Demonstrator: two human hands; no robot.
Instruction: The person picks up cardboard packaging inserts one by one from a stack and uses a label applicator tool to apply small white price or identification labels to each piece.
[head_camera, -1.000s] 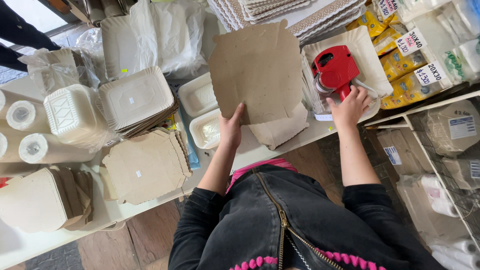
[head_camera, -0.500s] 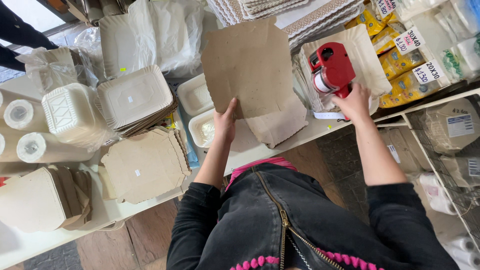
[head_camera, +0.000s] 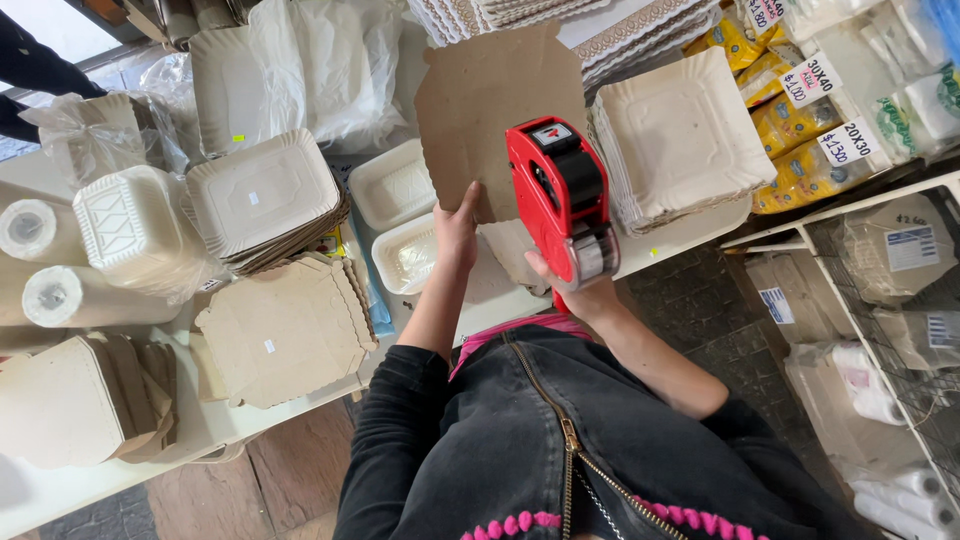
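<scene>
Left hand fingers pinch raised cardboard sheet; right hand fingers grip red label gun.

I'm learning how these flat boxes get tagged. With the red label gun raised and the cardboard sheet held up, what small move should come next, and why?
Probably bring the red label gun in the right hand forward until its roller end meets the brown cardboard sheet. The left hand already holds the sheet upright by its lower edge, and the gun sits just in front of it, seemingly not yet pressed on.

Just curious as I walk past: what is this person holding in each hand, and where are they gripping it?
The left hand pinches a flat brown cardboard piece by its lower edge. The right hand grips a red label gun by its handle, at the bottom.
</scene>
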